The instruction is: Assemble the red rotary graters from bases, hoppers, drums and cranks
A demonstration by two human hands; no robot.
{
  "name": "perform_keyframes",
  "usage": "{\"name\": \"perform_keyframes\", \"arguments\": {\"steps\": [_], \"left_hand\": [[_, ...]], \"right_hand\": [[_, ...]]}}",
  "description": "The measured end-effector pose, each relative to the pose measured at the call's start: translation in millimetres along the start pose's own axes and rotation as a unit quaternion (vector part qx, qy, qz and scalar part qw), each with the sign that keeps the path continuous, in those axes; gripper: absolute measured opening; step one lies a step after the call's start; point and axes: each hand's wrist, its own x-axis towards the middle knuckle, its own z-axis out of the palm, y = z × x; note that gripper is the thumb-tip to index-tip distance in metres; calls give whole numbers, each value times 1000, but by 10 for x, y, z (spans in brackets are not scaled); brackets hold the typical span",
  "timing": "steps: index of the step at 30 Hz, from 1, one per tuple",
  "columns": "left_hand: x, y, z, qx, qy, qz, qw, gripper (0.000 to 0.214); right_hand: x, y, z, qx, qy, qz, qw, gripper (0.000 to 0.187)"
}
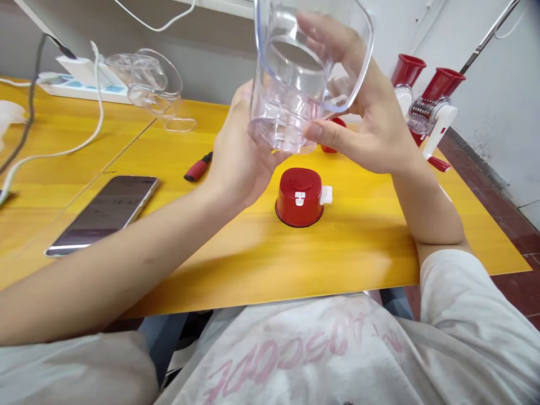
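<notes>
One broad yellow wooden tabletop (371, 236) carries everything but the piece I am watching. That piece, a clear plastic container (304, 62) with a rounded square mouth and a stepped base, is lifted well above the tabletop and tilted, its top cut off by the frame edge.

The left hand (236, 163) cups the base from below and the side, curled closed against it. The right hand (371, 129) wraps the opposite wall, with the thumb laid along the lower edge and the fingers showing through the plastic. I judge that the two-sided hold is there because the smooth wall gives little purchase.

A dark smartphone (105, 211) lies flat to the left, and a second clear plastic housing (147, 84) lies on its side at the back. Two red-and-white rotary graters (430, 107) stand at the right edge.

Directly beneath the hands sits a round red plastic base with a white latch (299, 197). A small red-handled tool (197, 167) lies nearby.
</notes>
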Motion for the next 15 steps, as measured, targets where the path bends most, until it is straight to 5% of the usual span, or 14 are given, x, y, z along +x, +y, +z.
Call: {"name": "perform_keyframes", "arguments": {"steps": [4, 8, 15], "left_hand": [[-296, 74, -63, -111, -46, -23, 992, 76], [-564, -164, -100, -37, -65, 30, 997, 85], [-729, -481, -111, 17, -42, 7, 999, 72]], "right_hand": [[5, 33, -6, 44, -34, -14, 998, 83], [82, 206, 14, 70, -65, 49, 994, 73], [161, 391, -23, 68, -143, 64, 985, 78]]}}
